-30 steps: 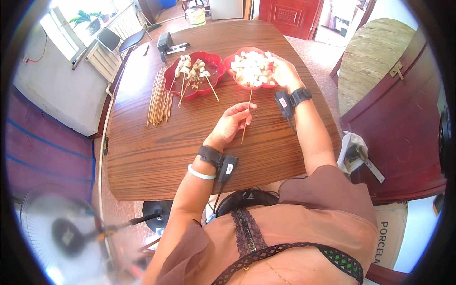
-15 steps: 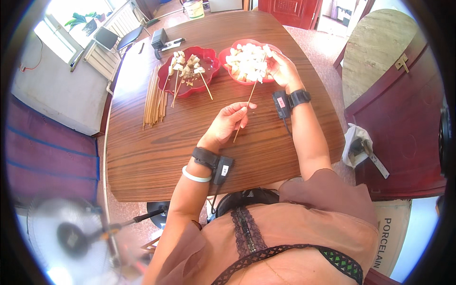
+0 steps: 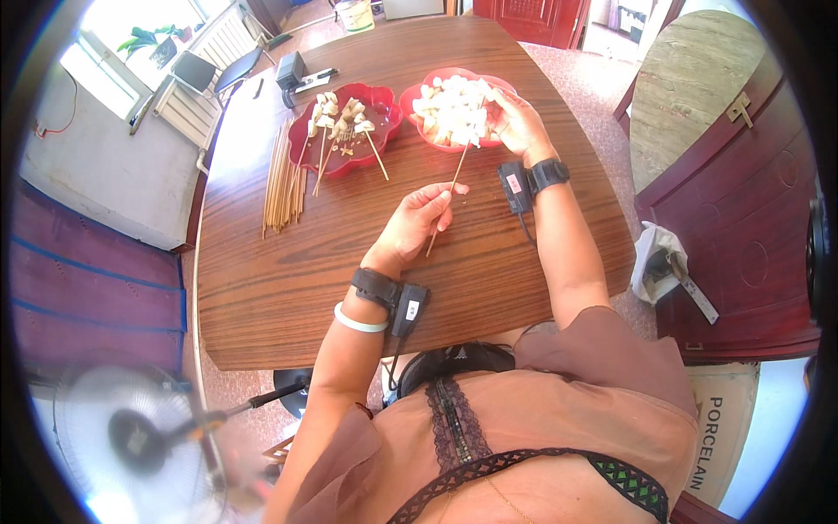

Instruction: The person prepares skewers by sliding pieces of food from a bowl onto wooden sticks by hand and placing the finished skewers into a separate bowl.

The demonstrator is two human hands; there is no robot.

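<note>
In my left hand (image 3: 417,223) a thin wooden skewer (image 3: 459,166) is pinched, slanting up and away from me. Its far end reaches the near side of a red bowl (image 3: 410,103) heaped with pale white chunks (image 3: 449,109). My right hand (image 3: 518,124) is at that bowl's right side, fingers closed near the skewer's upper end; what sits between its fingertips blends with the pale pile. Left of it, a darker red scalloped bowl (image 3: 394,131) holds several loaded skewers (image 3: 377,155) with pale pieces on their far ends, sticks leaning over the rim.
A bundle of bare wooden skewers (image 3: 281,188) lies left of the dark bowl on the wooden table (image 3: 305,288). Behind stand a dark box-shaped object (image 3: 291,72) and a black pen (image 3: 321,77). A fan (image 3: 131,432) is at lower left, a dark red door (image 3: 733,236) at right.
Both hands stay almost in place, with the skewer still in my left hand. The whole view has shifted very slightly.
</note>
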